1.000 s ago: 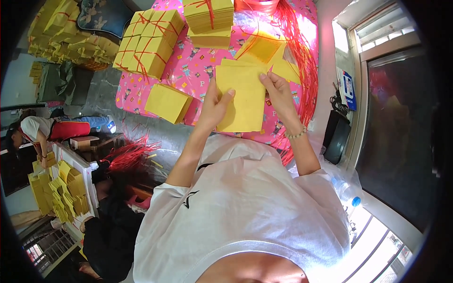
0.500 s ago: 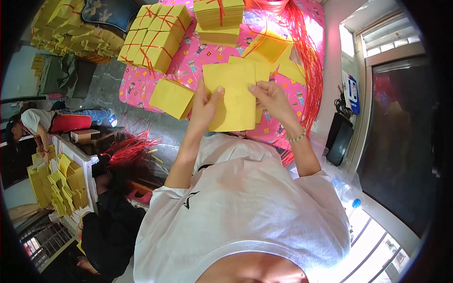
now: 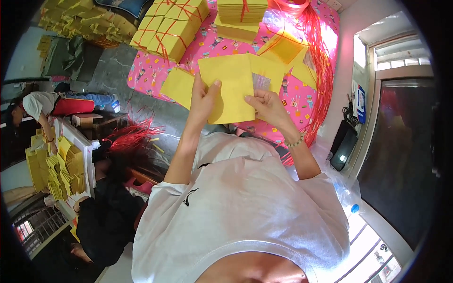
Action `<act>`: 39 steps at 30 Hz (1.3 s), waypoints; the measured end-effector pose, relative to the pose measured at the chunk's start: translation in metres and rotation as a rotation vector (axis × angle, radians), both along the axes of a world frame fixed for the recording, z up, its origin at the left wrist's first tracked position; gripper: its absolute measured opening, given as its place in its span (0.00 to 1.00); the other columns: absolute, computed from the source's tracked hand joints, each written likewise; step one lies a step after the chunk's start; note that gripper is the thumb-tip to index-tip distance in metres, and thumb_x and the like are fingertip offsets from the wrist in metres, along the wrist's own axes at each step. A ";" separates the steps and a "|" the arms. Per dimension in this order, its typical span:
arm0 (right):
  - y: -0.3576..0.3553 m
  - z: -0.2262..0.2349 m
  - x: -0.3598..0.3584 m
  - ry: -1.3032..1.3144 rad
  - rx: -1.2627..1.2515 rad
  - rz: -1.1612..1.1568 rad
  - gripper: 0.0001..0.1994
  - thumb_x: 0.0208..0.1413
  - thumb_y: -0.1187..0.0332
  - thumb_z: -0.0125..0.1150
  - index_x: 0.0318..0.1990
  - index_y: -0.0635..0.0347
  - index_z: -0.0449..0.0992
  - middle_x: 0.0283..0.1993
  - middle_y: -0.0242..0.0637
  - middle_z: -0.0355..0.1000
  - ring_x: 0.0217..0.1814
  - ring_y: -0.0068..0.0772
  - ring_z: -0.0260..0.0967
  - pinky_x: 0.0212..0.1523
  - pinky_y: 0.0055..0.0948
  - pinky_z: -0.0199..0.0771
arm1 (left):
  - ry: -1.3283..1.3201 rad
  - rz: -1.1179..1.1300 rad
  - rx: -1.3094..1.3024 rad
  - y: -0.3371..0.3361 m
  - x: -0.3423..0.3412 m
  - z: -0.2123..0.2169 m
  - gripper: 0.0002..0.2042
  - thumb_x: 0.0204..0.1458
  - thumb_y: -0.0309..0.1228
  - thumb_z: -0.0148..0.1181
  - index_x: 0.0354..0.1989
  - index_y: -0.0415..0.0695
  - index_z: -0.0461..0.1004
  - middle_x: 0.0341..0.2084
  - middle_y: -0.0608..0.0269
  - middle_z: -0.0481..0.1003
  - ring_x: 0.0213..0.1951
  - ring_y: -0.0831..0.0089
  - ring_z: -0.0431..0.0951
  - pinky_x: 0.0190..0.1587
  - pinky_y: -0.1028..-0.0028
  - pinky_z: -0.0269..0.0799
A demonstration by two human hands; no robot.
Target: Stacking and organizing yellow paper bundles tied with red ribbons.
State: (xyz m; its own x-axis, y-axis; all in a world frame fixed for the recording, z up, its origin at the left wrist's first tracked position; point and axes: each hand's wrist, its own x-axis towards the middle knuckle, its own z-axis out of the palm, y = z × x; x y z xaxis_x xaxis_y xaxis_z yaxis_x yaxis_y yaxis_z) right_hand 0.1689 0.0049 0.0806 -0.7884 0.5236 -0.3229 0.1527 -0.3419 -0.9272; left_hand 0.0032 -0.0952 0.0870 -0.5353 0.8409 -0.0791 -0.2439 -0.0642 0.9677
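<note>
In front of my chest I hold up a piece of yellow paper [image 3: 229, 87]; whether it is one sheet or a thin stack I cannot tell. My left hand [image 3: 205, 100] grips its left edge, thumb on the near face and fingers behind. My right hand [image 3: 270, 107] pinches its lower right edge between thumb and fingers. Behind it, more yellow sheets [image 3: 269, 68] lie on the pink patterned cover [image 3: 207, 54]. A yellow paper stack [image 3: 177, 87] sits left of my left hand, partly hidden by it.
Bundles of yellow paper tied with red string [image 3: 170, 33] stand at the back, beside another stack [image 3: 241, 12]. Red strands [image 3: 321, 70] hang along the right edge. At left, two people sit by a white table [image 3: 78, 137] holding yellow packets. A plastic bottle [image 3: 348, 203] lies at right.
The surroundings have shifted rightward and slightly up in view. Against the cover, the held paper has moved left, and my right thumb now sits lower on its edge.
</note>
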 end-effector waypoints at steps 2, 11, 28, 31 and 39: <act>-0.004 -0.012 -0.003 -0.004 0.015 0.013 0.12 0.60 0.65 0.54 0.38 0.68 0.74 0.31 0.31 0.74 0.30 0.15 0.69 0.27 0.18 0.70 | -0.021 0.025 -0.015 -0.002 -0.004 0.002 0.18 0.55 0.23 0.49 0.55 0.39 0.58 0.46 0.60 0.69 0.48 0.75 0.69 0.48 0.75 0.66; -0.012 -0.004 -0.040 -0.039 0.098 0.039 0.12 0.58 0.65 0.55 0.41 0.66 0.74 0.32 0.31 0.75 0.32 0.14 0.70 0.27 0.16 0.70 | -0.026 0.179 -0.036 -0.021 -0.030 -0.009 0.18 0.56 0.25 0.52 0.54 0.39 0.60 0.44 0.60 0.71 0.44 0.76 0.72 0.46 0.76 0.69; -0.005 -0.072 -0.151 -0.102 0.176 0.123 0.14 0.57 0.60 0.56 0.40 0.64 0.74 0.35 0.35 0.75 0.34 0.23 0.73 0.29 0.25 0.75 | -0.295 0.261 -0.062 -0.091 -0.075 -0.061 0.21 0.51 0.19 0.55 0.55 0.37 0.61 0.43 0.58 0.74 0.44 0.75 0.75 0.48 0.75 0.71; -0.010 -0.080 -0.169 -0.185 0.502 0.171 0.15 0.53 0.58 0.59 0.37 0.62 0.75 0.31 0.39 0.74 0.32 0.31 0.74 0.29 0.31 0.72 | -0.345 0.321 -0.188 -0.104 -0.071 -0.105 0.20 0.50 0.18 0.55 0.52 0.39 0.61 0.43 0.60 0.74 0.42 0.75 0.75 0.46 0.74 0.72; -0.037 -0.112 -0.167 -0.201 0.845 0.092 0.14 0.52 0.60 0.59 0.43 0.57 0.73 0.34 0.42 0.70 0.35 0.44 0.71 0.36 0.37 0.70 | -0.319 0.483 -0.219 -0.104 -0.055 -0.145 0.19 0.50 0.20 0.58 0.49 0.42 0.60 0.36 0.64 0.73 0.38 0.76 0.75 0.42 0.74 0.75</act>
